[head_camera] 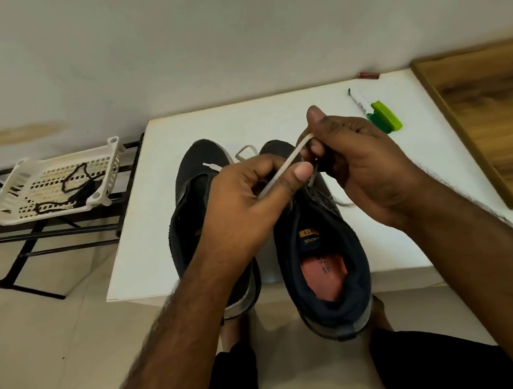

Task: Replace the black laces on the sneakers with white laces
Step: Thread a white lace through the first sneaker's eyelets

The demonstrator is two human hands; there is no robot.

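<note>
Two dark sneakers stand side by side on a white table (273, 116), heels toward me. The right sneaker (322, 266) shows a pink insole and an orange tongue label. The left sneaker (194, 199) is partly hidden by my left forearm. A flat white lace (281, 169) stretches taut between my hands above the right sneaker's tongue. My left hand (249, 201) pinches its lower part between thumb and fingers. My right hand (354, 162) pinches its upper end. More white lace lies near the toes (247, 150). Black laces (73, 187) lie in a white basket.
The white slotted basket (9, 195) sits on a black metal rack (52, 232) to the left of the table. A marker (360, 101) and a green object (386, 119) lie at the table's back right. A wooden board (488, 114) lies at the right edge.
</note>
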